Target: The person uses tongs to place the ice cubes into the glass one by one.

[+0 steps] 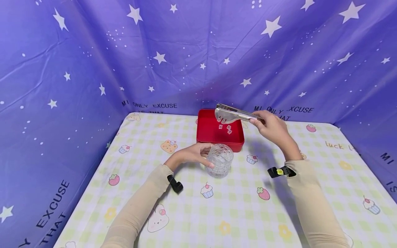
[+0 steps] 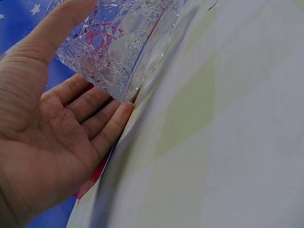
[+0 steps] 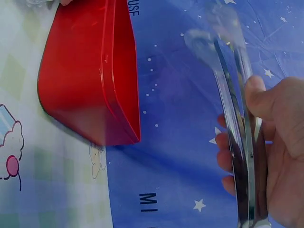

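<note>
Right grip (image 1: 274, 128) of mine is curled round a pair of metal tongs (image 1: 226, 116), thumb on one side and fingers on the other. Their tips are up over the red box (image 1: 205, 128) near the middle of the frame, and in the right wrist view the two arms stand apart at the ends. Can't tell if anything's caught between them, since the tips are kinda blurry there.

Down in the box, toward its right side, there are a few small clear cubes (image 1: 229, 131). Just below the box in the head view sits a clear patterned glass (image 1: 221, 164), upright, and I've got my left grip (image 1: 194, 154) holding it from the left, thumb on the near side and fingers reaching round behind. Couldn't say what's inside the glass, the cut pattern scrambles everything.

It's all on a surface (image 1: 186, 196) with a green-and-white checked cloth, printed with cupcakes, strawberries and little flowers. Beige sleeves (image 1: 310, 203) run in from the bottom of the frame, with a black strap gadget (image 1: 175, 184) at each wrist. Across the top and down both sides hangs a blue-purple curtain (image 1: 186, 31) with white stars and black lettering.
</note>
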Action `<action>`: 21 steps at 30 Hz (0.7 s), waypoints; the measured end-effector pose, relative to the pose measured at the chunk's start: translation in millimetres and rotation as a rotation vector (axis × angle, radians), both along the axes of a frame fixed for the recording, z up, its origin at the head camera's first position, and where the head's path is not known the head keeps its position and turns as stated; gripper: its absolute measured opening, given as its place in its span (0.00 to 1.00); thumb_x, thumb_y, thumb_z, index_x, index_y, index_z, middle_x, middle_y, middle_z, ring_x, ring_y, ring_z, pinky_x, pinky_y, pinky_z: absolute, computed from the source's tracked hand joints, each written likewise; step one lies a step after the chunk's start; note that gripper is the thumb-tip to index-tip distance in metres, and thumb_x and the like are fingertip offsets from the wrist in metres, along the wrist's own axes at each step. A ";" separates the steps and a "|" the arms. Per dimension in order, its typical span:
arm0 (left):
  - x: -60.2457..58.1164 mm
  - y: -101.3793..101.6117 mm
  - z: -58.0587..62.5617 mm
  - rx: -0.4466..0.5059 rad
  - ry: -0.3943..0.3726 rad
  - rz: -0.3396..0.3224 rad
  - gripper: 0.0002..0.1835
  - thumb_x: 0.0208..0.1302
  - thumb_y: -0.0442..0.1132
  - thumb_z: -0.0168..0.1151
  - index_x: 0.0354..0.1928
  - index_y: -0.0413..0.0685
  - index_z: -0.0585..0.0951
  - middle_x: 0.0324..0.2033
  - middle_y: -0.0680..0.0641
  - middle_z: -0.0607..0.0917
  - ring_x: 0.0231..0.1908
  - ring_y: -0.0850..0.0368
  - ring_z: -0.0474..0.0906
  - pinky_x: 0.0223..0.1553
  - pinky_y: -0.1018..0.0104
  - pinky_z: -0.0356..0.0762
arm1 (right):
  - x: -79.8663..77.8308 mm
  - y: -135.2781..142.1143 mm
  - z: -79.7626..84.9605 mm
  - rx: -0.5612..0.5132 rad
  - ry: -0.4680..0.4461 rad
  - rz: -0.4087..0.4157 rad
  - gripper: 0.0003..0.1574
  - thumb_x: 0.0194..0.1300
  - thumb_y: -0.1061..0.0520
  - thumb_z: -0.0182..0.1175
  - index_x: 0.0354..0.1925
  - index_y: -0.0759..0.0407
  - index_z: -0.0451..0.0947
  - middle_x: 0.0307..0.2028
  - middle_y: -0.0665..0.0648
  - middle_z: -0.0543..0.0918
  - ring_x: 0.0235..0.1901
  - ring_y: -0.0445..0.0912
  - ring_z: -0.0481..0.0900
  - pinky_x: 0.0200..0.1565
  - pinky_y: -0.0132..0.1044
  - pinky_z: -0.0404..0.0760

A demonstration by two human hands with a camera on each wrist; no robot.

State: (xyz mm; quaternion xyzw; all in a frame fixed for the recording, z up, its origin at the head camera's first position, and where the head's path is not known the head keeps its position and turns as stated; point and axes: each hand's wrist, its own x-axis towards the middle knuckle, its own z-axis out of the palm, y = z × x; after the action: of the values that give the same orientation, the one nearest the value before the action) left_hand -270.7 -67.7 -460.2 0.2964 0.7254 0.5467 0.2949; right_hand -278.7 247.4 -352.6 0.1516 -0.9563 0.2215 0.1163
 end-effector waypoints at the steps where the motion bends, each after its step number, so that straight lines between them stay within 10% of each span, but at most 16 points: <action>1: 0.0 0.0 0.0 -0.001 0.000 0.000 0.37 0.57 0.32 0.76 0.69 0.44 0.73 0.62 0.45 0.82 0.67 0.52 0.75 0.69 0.62 0.74 | -0.3 -1.3 0.3 0.013 0.012 -0.016 0.26 0.76 0.43 0.56 0.59 0.61 0.78 0.39 0.61 0.81 0.35 0.53 0.75 0.32 0.43 0.69; 14: 0.1 0.3 0.2 -0.008 -0.006 0.001 0.38 0.57 0.33 0.75 0.70 0.44 0.72 0.63 0.45 0.81 0.67 0.52 0.74 0.70 0.63 0.73 | -16.2 -16.6 -6.9 0.246 0.366 -0.113 0.24 0.67 0.45 0.65 0.48 0.63 0.84 0.34 0.62 0.82 0.22 0.58 0.77 0.20 0.49 0.71; 21: 1.1 0.3 0.6 -0.001 -0.003 0.003 0.37 0.57 0.32 0.75 0.69 0.44 0.72 0.62 0.45 0.81 0.67 0.52 0.75 0.70 0.63 0.73 | -28.9 -21.5 -8.4 0.301 0.404 -0.091 0.22 0.65 0.44 0.66 0.43 0.62 0.85 0.31 0.62 0.81 0.21 0.59 0.77 0.15 0.47 0.69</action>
State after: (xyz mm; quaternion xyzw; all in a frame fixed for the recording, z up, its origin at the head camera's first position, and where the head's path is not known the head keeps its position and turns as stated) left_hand -269.7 -67.4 -459.6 0.2944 0.7258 0.5470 0.2954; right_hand -307.6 225.9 -361.0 0.1650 -0.9417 0.0362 0.2909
